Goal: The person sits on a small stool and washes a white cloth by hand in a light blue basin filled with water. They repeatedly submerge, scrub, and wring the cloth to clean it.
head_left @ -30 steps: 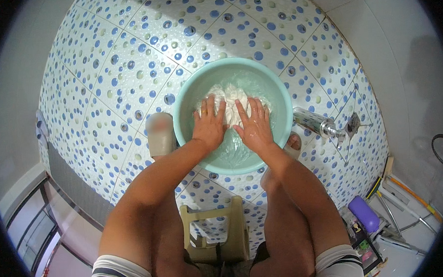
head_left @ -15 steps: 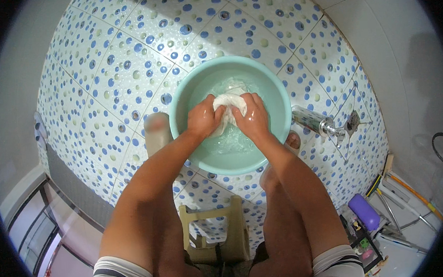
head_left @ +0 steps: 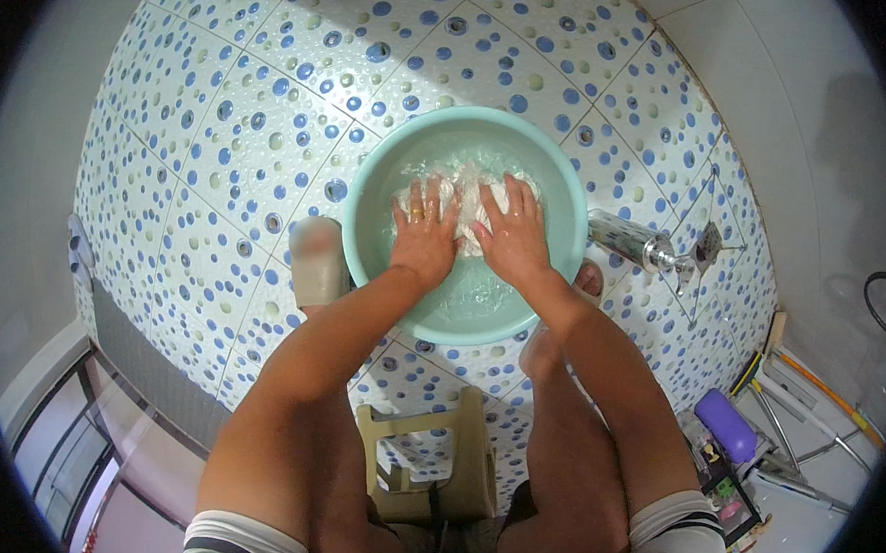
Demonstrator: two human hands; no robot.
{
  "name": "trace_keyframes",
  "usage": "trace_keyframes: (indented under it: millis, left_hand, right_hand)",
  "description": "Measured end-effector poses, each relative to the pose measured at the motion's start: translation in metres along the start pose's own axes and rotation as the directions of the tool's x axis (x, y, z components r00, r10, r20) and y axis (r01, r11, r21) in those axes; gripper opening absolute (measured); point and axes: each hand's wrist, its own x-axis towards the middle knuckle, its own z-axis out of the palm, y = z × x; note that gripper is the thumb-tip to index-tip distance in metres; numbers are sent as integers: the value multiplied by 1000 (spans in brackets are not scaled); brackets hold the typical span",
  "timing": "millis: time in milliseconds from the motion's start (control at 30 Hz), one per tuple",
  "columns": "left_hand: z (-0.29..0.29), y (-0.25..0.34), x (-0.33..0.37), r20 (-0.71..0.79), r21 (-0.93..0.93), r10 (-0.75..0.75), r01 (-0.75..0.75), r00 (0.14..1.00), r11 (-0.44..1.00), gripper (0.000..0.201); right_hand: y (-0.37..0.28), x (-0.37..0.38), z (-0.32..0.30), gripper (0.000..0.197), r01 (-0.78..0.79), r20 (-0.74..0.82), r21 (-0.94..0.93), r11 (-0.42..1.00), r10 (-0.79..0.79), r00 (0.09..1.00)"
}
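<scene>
A round pale-green basin (head_left: 364,291) stands on the floor in front of me with rippling water in it. Within the water a white cloth (head_left: 470,200) lies spread out and partly under the surface. My left hand (head_left: 427,235) presses down on the cloth's left part with its fingers stretched out; a ring shows on one finger. On the right part, my right hand (head_left: 512,235) also lies flat, fingers spread. Both palms hide some of the cloth.
A beige stool (head_left: 427,458) stands between my legs. Right of the basin are a shiny metal cylinder (head_left: 626,240) and a thin wire stand (head_left: 707,248). A purple container (head_left: 726,426) and a small rack (head_left: 732,497) stand at lower right. A grey mat (head_left: 157,372) lies to the left.
My hands have let go of the bunched cloth and opened flat onto it. The cloth has gone down into the water and spread wider.
</scene>
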Motion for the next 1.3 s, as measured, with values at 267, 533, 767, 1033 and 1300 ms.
trace_keyframes:
  millis: [267,533,767,1033,1300]
  left_hand:
    - [-4,-19,41,34,-46,64,-62,997,997,42]
    - [-57,-31,-1,-252,-464,149,-255,956,848,39]
    - [-29,-16,-19,-292,-265,59,-140,955,954,78]
    - [11,-12,8,-67,159,33,-22,997,987,70]
    - [-28,-31,36,-46,-478,-158,117,986,871,40]
  right_hand:
    - [20,40,32,44,-237,202,9,972,230,952]
    - [-2,0,-25,29,57,-174,384,921,11,985]
    - [-16,-27,-21,43,63,-180,352,934,1,984]
    - [-8,-3,22,51,-3,126,-92,996,14,992]
    - [4,36,17,39,-304,258,193,933,251,933]
